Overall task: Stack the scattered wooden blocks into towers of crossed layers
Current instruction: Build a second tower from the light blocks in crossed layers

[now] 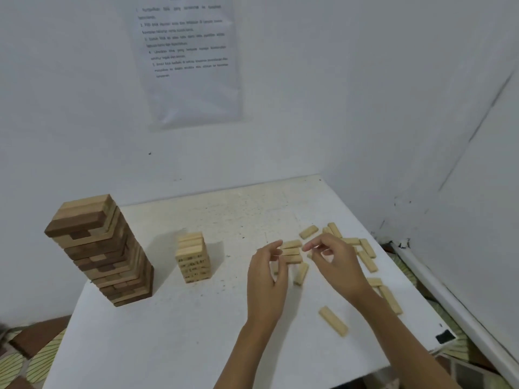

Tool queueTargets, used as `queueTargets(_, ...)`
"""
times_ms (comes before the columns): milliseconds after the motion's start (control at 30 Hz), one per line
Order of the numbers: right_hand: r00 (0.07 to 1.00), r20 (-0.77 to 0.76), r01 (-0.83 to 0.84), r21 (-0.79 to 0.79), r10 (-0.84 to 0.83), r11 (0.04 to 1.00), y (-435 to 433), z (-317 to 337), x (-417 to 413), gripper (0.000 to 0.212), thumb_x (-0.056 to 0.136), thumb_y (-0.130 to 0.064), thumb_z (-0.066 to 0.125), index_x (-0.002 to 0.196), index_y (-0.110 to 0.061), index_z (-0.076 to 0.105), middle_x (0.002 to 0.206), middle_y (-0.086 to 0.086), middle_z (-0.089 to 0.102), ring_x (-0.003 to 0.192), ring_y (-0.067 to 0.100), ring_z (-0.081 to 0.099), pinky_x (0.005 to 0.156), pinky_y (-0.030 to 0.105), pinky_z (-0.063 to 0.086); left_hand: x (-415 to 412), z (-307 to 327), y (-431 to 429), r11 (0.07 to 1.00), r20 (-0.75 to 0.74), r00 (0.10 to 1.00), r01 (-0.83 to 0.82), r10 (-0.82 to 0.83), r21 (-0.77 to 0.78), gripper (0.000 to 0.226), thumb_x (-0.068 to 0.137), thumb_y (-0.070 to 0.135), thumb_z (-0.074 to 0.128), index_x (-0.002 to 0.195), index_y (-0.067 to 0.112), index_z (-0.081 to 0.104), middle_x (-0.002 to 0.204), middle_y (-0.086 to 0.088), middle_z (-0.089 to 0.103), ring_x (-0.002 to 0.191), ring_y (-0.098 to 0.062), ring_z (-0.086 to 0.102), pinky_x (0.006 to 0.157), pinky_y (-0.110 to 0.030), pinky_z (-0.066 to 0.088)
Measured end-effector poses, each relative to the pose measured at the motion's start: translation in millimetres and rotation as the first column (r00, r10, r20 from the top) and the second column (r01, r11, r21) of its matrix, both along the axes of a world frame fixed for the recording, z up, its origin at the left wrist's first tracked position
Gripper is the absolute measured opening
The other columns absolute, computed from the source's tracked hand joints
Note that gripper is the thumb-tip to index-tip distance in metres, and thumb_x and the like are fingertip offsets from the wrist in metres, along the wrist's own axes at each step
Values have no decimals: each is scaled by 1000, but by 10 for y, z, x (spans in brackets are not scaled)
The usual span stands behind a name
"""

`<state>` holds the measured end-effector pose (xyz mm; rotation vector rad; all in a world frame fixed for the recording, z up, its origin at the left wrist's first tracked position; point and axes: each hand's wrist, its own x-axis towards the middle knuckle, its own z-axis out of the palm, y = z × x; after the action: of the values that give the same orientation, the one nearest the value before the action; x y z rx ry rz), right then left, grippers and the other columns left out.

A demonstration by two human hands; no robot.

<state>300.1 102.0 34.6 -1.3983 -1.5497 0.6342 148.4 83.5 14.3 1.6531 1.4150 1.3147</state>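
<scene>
— Where's the low block stack [292, 251]?
— Near the table's [196, 332] right edge, between the left hand [266, 279] and right hand [334, 265].
— Fingers?
— Curled at its ends; grip unclear.

On the table [174, 346], tall tower [98, 251] left of short tower [193, 256].

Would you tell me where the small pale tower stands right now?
In the head view, the small pale tower stands left of centre on the table, between the tall brown tower and the left hand.
</scene>
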Motion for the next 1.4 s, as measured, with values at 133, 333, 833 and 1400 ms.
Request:
queueTargets(133, 985, 171, 16, -82, -2, 996, -78, -136, 487, 31, 85, 8, 57, 86, -19, 71, 90, -15, 66, 84, 3, 58, 74, 2, 38, 256, -117, 50, 996, -135, 987, 78, -84, -48, 24, 93, 18, 59, 115, 28, 58, 108, 14, 59, 102, -1, 52, 90, -21, 44)
queueTargets(333, 888, 436, 0, -315, 144, 949, -140, -312, 1110, 28, 90, -10, 65, 97, -37, 61, 98, -21, 53, 88, 0, 49, 75, 8, 36, 463, -298, 164, 994, -366, 929, 22, -61, -110, 34, 90, 17, 63, 123, 14, 58, 121, 1, 56, 112, -17, 52, 93, -29, 44)
queueTargets(833, 963, 267, 19, -163, 26, 986, -78, -356, 1024, 31, 89, -1, 54, 112, -22, 57, 95, -7, 39, 85, 1, 48, 74, 8, 36, 760, -328, 207, 988, -277, 955, 70, -106, -136, 36, 98, 9, 47, 134, 15, 46, 113, 1, 39, 104, -13, 43, 81, -4, 33)
queueTargets(1400, 649, 731, 107, -359, 209, 927, 660, -290, 1116, 41, 99, -10, 47, 140, -16, 49, 128, 6, 51, 115, 24, 52, 95, 31, 39, 866, -192, 371, 954, 56, 996, 78, -64, -288, 23, 101, 8, 40, 113, 22, 54, 118, -1, 47, 82, 2, 47, 70, -5, 38)
